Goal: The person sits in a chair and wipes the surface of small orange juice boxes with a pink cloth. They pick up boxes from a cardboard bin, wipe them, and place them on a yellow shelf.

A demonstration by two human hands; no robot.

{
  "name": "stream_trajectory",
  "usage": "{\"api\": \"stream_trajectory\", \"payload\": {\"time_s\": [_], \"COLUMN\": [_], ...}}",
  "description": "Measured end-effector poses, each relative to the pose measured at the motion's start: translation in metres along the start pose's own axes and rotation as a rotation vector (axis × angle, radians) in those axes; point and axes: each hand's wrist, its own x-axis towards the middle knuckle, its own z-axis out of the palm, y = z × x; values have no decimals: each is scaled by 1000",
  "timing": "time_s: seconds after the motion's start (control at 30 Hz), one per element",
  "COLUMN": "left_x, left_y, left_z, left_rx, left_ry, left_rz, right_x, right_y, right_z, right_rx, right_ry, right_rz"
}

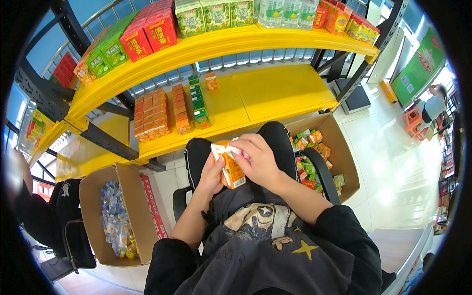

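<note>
Over my lap, my left hand (211,177) grips an orange drink carton (233,172) by its left side. The carton is tilted, with a white panel near its upper end and a barcode at its lower edge. My right hand (260,161) pinches a small white-and-pink object (244,154) against the carton's upper part. Fingers cover much of that object, so its exact kind cannot be told. In front of my knees, a yellow shelf (273,88) bears rows of orange cartons (152,114) and a row of green cartons (198,103).
Drink cartons and bottles line the upper yellow shelf (228,40). At my right, a cardboard box (346,173) holds jumbled cartons beside the chair armrest (324,177). A second cardboard box (138,214) with plastic bottles stands left. Another person (40,217) sits far left; one (433,103) is far right.
</note>
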Motion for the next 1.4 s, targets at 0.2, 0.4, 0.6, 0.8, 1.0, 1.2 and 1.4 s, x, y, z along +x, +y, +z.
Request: {"api": "stream_trajectory", "payload": {"time_s": [0.2, 0.4, 0.6, 0.8, 1.0, 1.2, 1.4], "left_x": [-8, -13, -23, -33, -52, -67, -58], "left_y": [10, 26, 46, 61, 60, 27, 18], "left_z": [1, 30, 63, 82, 104, 103, 85], "left_rx": [86, 22, 18, -13, -5, -111, -111], "left_ry": [-31, 32, 138, 244, 275, 338, 368], "left_rz": [4, 2, 8, 40, 45, -70, -80], "right_x": [-6, 3, 1, -9, -7, -2, -23], "right_y": [-13, -24, -44, -61, -70, -62, -54], "right_z": [5, -11, -26, -39, -48, -43, -43], "right_rx": [-14, -3, 64, 175, 217, 160, 192], "right_ry": [43, 53, -63, -175, -116, -30, -190], "right_rz": [-46, -104, -107, -108, -74, 2, 37]}}
